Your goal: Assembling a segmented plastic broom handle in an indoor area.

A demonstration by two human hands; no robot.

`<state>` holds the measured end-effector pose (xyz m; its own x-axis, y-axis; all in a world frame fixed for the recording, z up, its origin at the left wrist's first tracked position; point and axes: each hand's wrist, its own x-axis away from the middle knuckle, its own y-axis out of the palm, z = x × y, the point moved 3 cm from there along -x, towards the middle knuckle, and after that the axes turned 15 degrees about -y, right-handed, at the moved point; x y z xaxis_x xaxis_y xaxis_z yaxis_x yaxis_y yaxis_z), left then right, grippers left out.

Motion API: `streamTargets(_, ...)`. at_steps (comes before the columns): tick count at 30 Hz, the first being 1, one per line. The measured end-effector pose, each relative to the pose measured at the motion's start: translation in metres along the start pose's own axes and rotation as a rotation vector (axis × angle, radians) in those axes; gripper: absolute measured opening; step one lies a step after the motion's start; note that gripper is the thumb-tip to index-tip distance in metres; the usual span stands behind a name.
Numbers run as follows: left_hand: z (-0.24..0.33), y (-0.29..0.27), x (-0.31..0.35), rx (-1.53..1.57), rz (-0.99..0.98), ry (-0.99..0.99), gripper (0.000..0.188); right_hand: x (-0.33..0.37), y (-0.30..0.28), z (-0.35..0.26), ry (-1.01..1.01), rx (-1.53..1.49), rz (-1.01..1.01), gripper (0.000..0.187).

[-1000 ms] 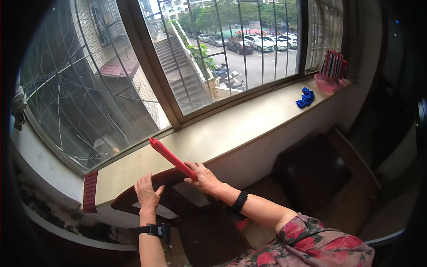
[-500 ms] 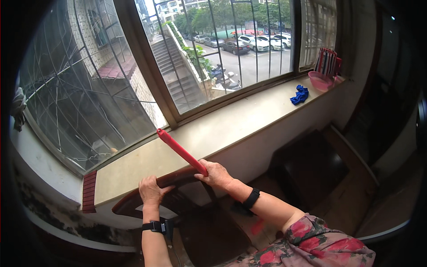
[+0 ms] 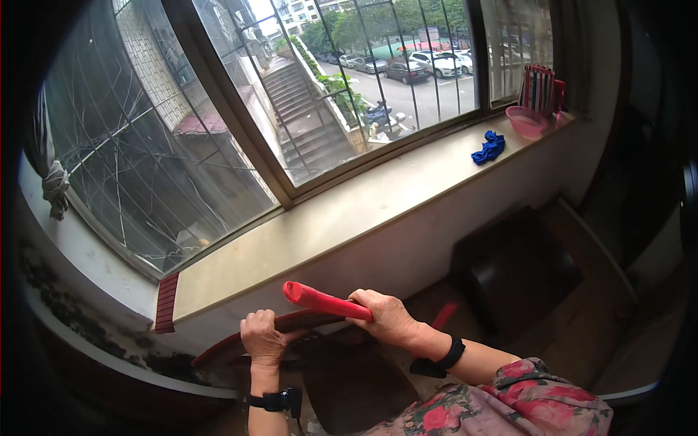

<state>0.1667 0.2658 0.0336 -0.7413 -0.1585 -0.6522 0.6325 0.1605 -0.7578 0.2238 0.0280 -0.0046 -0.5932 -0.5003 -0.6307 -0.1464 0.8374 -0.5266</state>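
My left hand [image 3: 263, 338] is closed over the curved top rail of a dark wooden chair [image 3: 233, 352], fingers over its top. My right hand [image 3: 385, 317] grips a red rod-like handle [image 3: 327, 301] whose thicker free end points left above the chair rail. A blurred red piece [image 3: 445, 315] shows just past my right hand; I cannot tell if it belongs to the same rod. Both wrists wear black straps.
Beyond the chair runs a pale window sill [image 3: 313, 240] under a barred window. On its right part lie a crumpled blue cloth [image 3: 488, 147], a pink basin [image 3: 527, 123] and a striped bag [image 3: 536, 89]. A dark seat [image 3: 520, 269] stands to the right.
The red rod has swung down from over the sill to a flatter angle, and its free end is lower and nearer. My left hand stays on the chair rail. The view has shifted.
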Motion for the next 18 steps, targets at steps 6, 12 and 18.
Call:
streamTargets(6, 0.072, -0.027, 0.008, 0.017, 0.007, 0.056, 0.07, 0.052, -0.055, 0.003, 0.034, -0.024, 0.1, 0.027)
streamTargets(12, 0.125, -0.04, 0.015, 0.072, 0.036, 0.172, 0.071, 0.1, -0.099, -0.006, 0.084, -0.016, 0.204, 0.026)
streamTargets(18, 0.172, -0.049, 0.027, 0.084, 0.044, 0.215, 0.072, 0.136, -0.133, 0.0, 0.113, -0.013, 0.225, 0.027)
